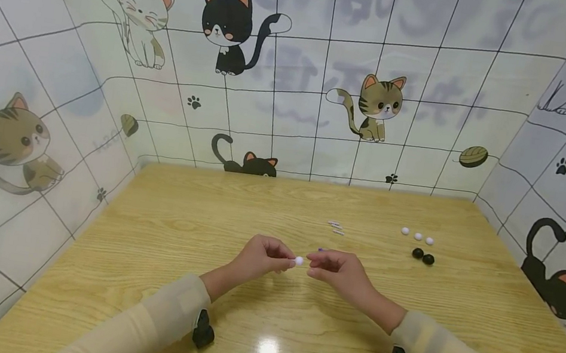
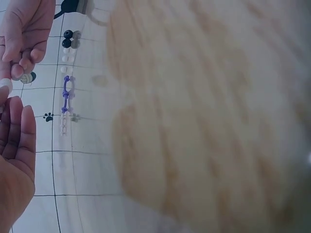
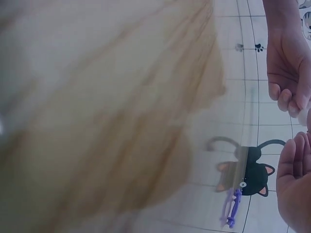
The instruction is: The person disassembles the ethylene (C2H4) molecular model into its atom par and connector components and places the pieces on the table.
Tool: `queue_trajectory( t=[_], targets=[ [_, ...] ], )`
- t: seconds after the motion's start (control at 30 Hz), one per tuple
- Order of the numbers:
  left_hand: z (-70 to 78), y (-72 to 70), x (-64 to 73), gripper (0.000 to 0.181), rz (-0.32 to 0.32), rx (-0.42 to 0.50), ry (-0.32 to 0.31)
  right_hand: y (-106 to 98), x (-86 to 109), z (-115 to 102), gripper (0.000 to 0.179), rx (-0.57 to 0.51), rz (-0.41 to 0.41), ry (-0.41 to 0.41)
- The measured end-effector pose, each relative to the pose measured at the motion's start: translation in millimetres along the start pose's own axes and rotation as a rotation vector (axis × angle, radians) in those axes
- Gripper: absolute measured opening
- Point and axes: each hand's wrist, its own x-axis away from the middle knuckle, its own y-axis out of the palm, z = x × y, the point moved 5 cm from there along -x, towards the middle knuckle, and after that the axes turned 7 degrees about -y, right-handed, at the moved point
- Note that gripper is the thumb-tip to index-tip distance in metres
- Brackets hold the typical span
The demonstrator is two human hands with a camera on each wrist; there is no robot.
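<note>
Between the thumb and fingertips of my left hand (image 1: 263, 256) a small white ball (image 1: 299, 260) is pinched, held above the table. My right hand (image 1: 342, 272) faces it from the right, thumb and index fingertip apart and close to the ball. The left wrist view shows the ball (image 2: 6, 86) at the left edge, between both hands. Past my right hand lie purple rod-like pieces with knobbed ends (image 2: 65, 94), mostly hidden in the head view. Small pale sticks (image 1: 336, 229) lie behind them.
On the wooden table (image 1: 192, 206), three white balls (image 1: 418, 236) lie in a row toward the back right. Two black balls (image 1: 422, 256) sit just in front of them. A cat-patterned cloth (image 1: 301, 82) stands around the back and sides.
</note>
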Motion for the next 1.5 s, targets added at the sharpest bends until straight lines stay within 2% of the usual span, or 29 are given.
queue_trajectory(
  t=[0.17, 0.43, 0.63, 0.77, 1.0, 1.5],
  targets=[
    [5.9, 1.8, 3.1, 0.012, -0.006, 0.007, 0.015, 3.5, -2.9, -0.6, 0.033, 0.004, 0.01, -0.001],
    [3.7, 4.1, 2.2, 0.012, -0.021, 0.033, 0.008, 9.1, -5.3, -1.6, 0.032, -0.009, -0.007, -0.01],
    [-9.6, 5.0, -5.0, 0.012, -0.016, 0.053, -0.027, 11.9, -5.5, -2.2, 0.028, -0.03, -0.02, 0.003],
    [-20.7, 4.3, -11.0, 0.013, -0.022, 0.048, -0.011, 13.0, -5.2, -6.5, 0.024, -0.047, -0.025, 0.009],
    [3.4, 3.8, 2.2, 0.014, -0.029, 0.047, 0.012, 13.2, -5.9, -4.0, 0.021, -0.045, -0.025, -0.006],
    [1.8, 2.1, 1.6, 0.011, -0.005, 0.031, 0.028, 11.5, -4.6, -5.4, 0.019, -0.033, 0.003, -0.015]
  ],
)
